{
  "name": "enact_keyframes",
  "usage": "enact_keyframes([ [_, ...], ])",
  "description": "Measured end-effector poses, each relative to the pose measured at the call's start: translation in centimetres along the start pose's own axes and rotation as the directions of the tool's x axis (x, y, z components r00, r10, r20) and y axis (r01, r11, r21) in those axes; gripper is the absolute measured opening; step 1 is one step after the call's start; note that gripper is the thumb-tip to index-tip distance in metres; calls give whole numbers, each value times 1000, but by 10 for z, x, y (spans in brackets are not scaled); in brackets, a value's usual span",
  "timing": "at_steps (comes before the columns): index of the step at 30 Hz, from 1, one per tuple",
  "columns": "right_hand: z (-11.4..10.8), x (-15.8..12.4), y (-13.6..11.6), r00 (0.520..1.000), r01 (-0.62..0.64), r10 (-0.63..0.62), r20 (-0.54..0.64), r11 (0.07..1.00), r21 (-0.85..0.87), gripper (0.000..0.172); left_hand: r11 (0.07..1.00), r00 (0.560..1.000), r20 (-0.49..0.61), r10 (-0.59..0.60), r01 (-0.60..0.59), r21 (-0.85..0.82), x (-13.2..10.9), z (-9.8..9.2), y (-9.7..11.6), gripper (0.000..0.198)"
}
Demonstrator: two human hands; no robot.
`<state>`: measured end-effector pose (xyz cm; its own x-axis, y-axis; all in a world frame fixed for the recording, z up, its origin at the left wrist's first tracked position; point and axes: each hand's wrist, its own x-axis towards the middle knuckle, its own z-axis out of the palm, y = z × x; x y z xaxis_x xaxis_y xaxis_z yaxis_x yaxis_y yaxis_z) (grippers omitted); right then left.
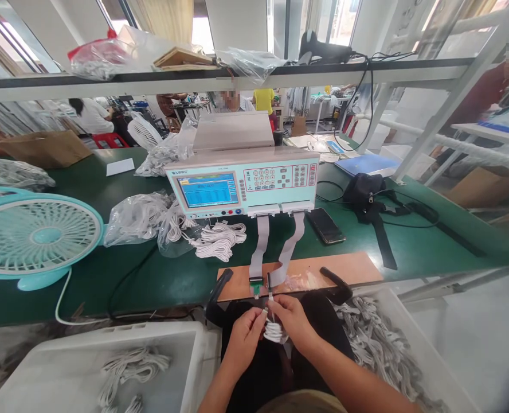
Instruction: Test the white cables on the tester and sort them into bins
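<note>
My left hand and my right hand are close together over my lap, just below the table's front edge. Both pinch a small coiled white cable; the left fingers grip one plug end, the right hand holds the bundle. Right above them a green connector and a second connector hang on two grey ribbon cables from a pale tester with a blue screen. A brown board lies under the ribbons.
A white bin at lower left holds a few coiled cables; another bin at right holds several. On the green table lie bagged cables, a loose cable bundle, a turquoise fan, a phone and a black bag. People work behind.
</note>
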<state>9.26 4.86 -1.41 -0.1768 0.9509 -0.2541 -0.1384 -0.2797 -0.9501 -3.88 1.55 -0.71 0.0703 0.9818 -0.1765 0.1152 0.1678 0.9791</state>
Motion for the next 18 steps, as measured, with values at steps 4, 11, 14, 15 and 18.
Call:
enact_keyframes([
  [4, 4, 2, -1, 995, -96, 99, -7, 977, 189, 37, 982, 986, 35, 165, -167, 85, 5, -10, 9, 30],
  [11, 3, 3, 0, 997, -76, 80, -17, 985, 153, 36, 994, 983, -164, 87, -97, -53, 15, -5, -14, 28],
  [14, 3, 4, 0, 997, -72, 75, -12, 986, 151, 35, 992, 980, -191, 59, -80, -102, 16, -1, -20, 28],
  [15, 3, 4, 0, 997, -70, 72, -10, 986, 151, 35, 990, 976, -208, 61, -85, -109, 16, 1, -20, 28],
  [18, 3, 4, 1, 998, -65, 67, -8, 985, 160, 35, 988, 959, -272, 75, -107, -107, 15, 6, -19, 30],
])
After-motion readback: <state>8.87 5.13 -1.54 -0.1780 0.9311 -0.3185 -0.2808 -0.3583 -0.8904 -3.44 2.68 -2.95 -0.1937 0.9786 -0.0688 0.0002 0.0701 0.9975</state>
